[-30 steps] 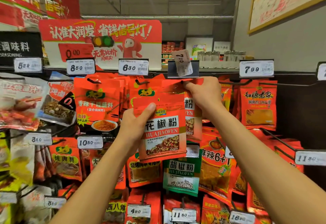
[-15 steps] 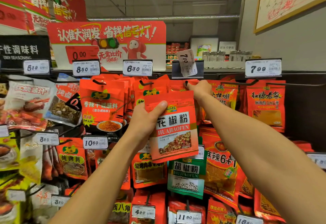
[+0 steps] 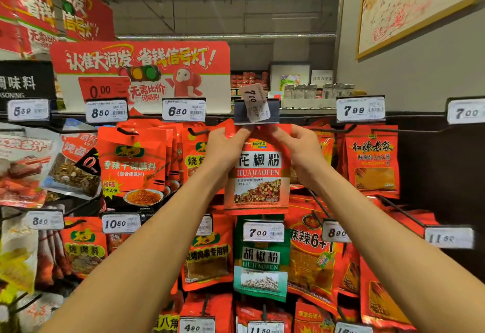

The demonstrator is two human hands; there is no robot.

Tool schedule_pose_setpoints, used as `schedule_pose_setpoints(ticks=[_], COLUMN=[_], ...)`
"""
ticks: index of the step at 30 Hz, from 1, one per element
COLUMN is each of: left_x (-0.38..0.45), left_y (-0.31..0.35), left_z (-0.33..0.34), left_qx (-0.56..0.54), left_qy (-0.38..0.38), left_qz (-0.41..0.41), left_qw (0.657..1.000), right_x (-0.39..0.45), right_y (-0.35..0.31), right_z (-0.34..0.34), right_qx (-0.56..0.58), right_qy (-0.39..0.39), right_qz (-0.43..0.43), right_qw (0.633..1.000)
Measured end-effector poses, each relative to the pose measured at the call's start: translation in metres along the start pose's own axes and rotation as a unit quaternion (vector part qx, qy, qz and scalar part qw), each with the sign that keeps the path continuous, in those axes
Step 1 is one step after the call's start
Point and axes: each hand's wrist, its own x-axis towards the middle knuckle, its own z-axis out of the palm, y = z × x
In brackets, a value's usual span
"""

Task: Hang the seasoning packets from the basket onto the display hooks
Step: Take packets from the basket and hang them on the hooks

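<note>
Glossy plastic seasoning packet (image 3: pixel 258 175); paper price tag (image 3: pixel 255 102)

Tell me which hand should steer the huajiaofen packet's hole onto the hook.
Probably the right hand: its fingers pinch the huajiaofen packet at the top edge, directly under the tilted 7.00 price tag holder. The left hand grips the top left corner and can steady. The hook itself is hidden.

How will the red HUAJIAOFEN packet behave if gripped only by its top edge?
The HUAJIAOFEN packet looks like thin flat film, so probably light and floppy. Both hands, left hand and right hand, pinch its top corners, suggesting it may sway or twist single-handed. Glossy surface, possibly slippery.
</note>
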Motion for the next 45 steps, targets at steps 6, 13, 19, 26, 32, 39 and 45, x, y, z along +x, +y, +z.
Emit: schedule_pose_setpoints(ticks=[6, 13, 19, 26, 32, 39, 45], left_x=[0.006, 0.014, 0.028, 0.021, 0.024, 0.015, -0.003], left_y=[0.001, -0.004, -0.016, -0.015, -0.013, -0.018, -0.006], left_z=[-0.003, 0.003, 0.002, -0.004, -0.001, -0.010, -0.020], left_qx=[-0.006, -0.029, 0.039, 0.127, 0.112, 0.182, 0.130], left_qy=[-0.001, 0.024, 0.047, 0.058, 0.077, 0.122, 0.072], left_qz=[-0.018, -0.078, -0.073, -0.025, -0.099, -0.058, -0.068], left_qw=[1.000, 0.996, 0.995, 0.990, 0.986, 0.974, 0.987], right_x=[0.000, 0.011, 0.030, 0.046, 0.038, 0.066, 0.099], right_y=[0.000, 0.005, 0.029, 0.025, 0.043, 0.050, 0.061], right_z=[0.010, 0.014, 0.011, 0.024, 0.012, 0.021, 0.024], right_qx=[-0.057, -0.049, -0.082, -0.182, -0.044, -0.229, -0.328], right_qy=[0.043, 0.070, 0.083, 0.123, 0.079, 0.171, 0.183], right_qz=[0.018, 0.063, 0.123, 0.095, 0.110, 0.061, 0.130], right_qw=[0.997, 0.994, 0.985, 0.971, 0.990, 0.956, 0.917])
